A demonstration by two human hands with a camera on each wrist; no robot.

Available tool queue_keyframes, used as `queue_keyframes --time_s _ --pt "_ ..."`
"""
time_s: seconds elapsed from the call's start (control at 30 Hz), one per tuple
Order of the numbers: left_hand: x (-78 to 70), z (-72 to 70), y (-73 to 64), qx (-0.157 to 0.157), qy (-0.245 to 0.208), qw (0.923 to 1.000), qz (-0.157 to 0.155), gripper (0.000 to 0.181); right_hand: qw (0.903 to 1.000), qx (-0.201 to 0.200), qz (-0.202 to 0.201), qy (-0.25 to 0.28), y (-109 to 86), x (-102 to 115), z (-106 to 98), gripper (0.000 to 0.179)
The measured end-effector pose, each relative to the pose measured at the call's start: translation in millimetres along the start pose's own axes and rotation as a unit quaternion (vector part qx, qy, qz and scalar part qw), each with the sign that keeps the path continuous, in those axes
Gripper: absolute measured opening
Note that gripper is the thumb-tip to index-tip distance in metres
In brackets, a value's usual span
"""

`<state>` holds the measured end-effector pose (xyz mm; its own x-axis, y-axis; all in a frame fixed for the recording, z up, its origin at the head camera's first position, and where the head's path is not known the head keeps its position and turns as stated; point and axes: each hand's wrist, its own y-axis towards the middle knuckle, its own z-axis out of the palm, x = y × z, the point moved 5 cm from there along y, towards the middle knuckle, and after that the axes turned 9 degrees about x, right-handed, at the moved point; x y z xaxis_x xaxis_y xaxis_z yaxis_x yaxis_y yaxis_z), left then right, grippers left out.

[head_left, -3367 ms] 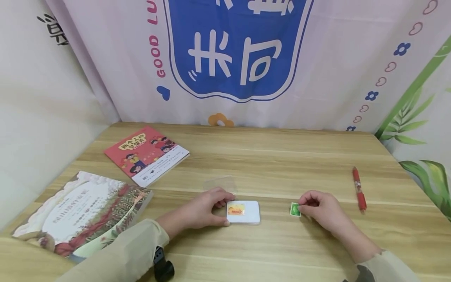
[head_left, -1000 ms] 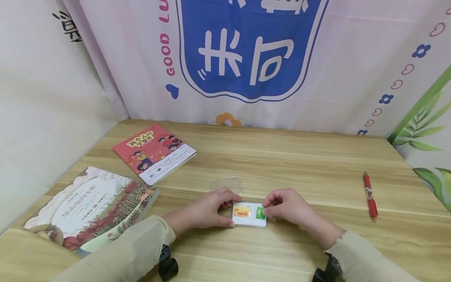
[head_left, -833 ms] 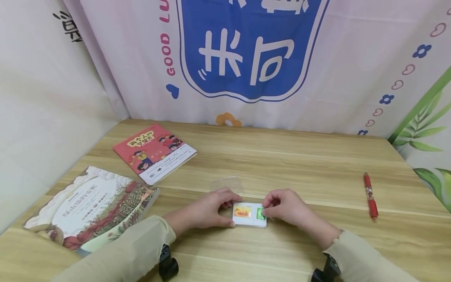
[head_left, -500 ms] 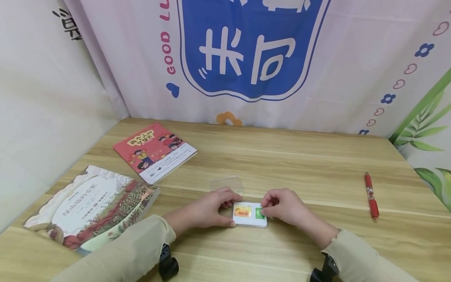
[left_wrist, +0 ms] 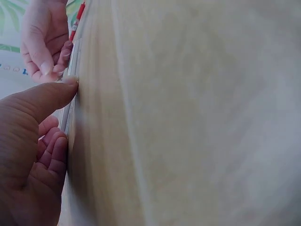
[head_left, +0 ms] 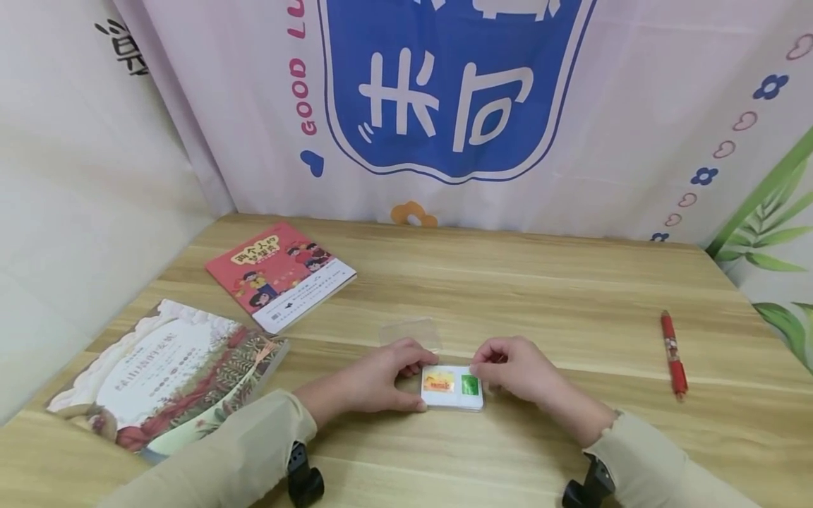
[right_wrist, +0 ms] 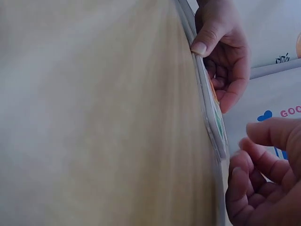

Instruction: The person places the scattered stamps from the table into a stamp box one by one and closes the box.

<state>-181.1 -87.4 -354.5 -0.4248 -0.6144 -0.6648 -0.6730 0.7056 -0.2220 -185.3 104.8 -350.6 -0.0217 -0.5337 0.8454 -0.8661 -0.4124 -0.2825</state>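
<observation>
A small flat white case [head_left: 471,405] lies on the table in the head view. On its top are an orange-yellow stamp-like picture [head_left: 439,382] at the left and a green stamp-like square [head_left: 470,385] at the right. My left hand [head_left: 387,377] grips the case's left end, its thumb on the near edge and its fingers at the far side. My right hand [head_left: 517,370] hovers at the right end, fingers loosely curled. In the right wrist view, the right thumb [right_wrist: 273,132] is apart from the fingertips, with nothing between them.
A clear plastic lid [head_left: 409,331] lies just behind the left hand. The red book [head_left: 273,271] and a larger illustrated book [head_left: 165,374] lie at the left. At the right is a red pen [head_left: 674,356]. A printed curtain [head_left: 622,127] hangs behind the table.
My right hand brought the green square leftward onto the white case, and has now let go of it and drawn slightly back. The left hand keeps its grip on the case.
</observation>
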Motion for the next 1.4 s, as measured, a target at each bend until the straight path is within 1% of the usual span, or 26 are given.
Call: queue_keyframes --time_s 0.13,0.23,0.33,0.4,0.5,0.6,0.7,0.73,0.8,0.9,1.0,1.13,1.27,1.4 --pt "1.7 2.0 -0.3 -0.003 -0.011 0.9999 0.009 0.053 0.9996 0.017 -0.019 0.008 3.2 6 -4 0.013" --pt "2.0 1.7 -1.3 -0.010 -0.015 0.9996 0.024 0.051 0.9989 0.030 -0.034 0.007 7.9 11 -7 0.017" --pt "2.0 0.1 -4.1 -0.021 -0.022 0.9988 0.039 0.049 0.9985 0.040 -0.037 0.007 14.1 15 -10 0.019" --pt "1.8 -2.2 -6.5 -0.033 -0.031 0.9975 0.054 0.048 0.9984 0.046 -0.032 0.009 19.1 17 -12 0.020" --pt "1.5 -10.0 -10.4 -0.062 -0.037 0.9950 0.069 0.048 0.9982 0.051 -0.027 0.012 27.3 19 -15 0.022" --pt "3.8 -22.8 -13.7 -0.108 -0.028 0.9919 0.061 0.049 0.9975 0.060 -0.038 0.003 36.3 22 -17 0.027" --pt "10.2 -35.6 -16.2 -0.151 -0.013 0.9880 0.027 0.052 0.9951 0.072 -0.062 -0.028 44.3 27 -17 0.035" --pt "13.1 -38.6 -16.6 -0.162 -0.010 0.9867 0.017 0.053 0.9940 0.074 -0.068 -0.043 46.4 28 -16 0.038" --pt "19.1 -42.7 -17.0 -0.173 -0.005 0.9849 -0.002 0.057 0.9917 0.077 -0.073 -0.071 50.3 32 -15 0.045" --pt "28.3 -44.4 -16.6 -0.168 -0.009 0.9854 -0.028 0.064 0.9874 0.087 -0.073 -0.110 55.7 36 -11 0.055" --pt "35.4 -43.5 -16.7 -0.150 -0.032 0.9867 -0.053 0.073 0.9817 0.099 -0.071 -0.146 61.4 39 -5 0.063" --pt "41.7 -40.8 -15.1 -0.126 -0.051 0.9872 -0.083 0.082 0.9708 0.113 -0.078 -0.197 68.1 40 1 0.069" --pt "43.1 -39.5 -12.3 -0.109 -0.035 0.9885 -0.099 0.087 0.9628 0.124 -0.076 -0.228 73.2 42 7 0.073" --pt "41.7 -39.3 -9.3 -0.099 -0.003 0.9900 -0.101 0.085 0.9584 0.130 -0.062 -0.246 76.2 45 11 0.076"
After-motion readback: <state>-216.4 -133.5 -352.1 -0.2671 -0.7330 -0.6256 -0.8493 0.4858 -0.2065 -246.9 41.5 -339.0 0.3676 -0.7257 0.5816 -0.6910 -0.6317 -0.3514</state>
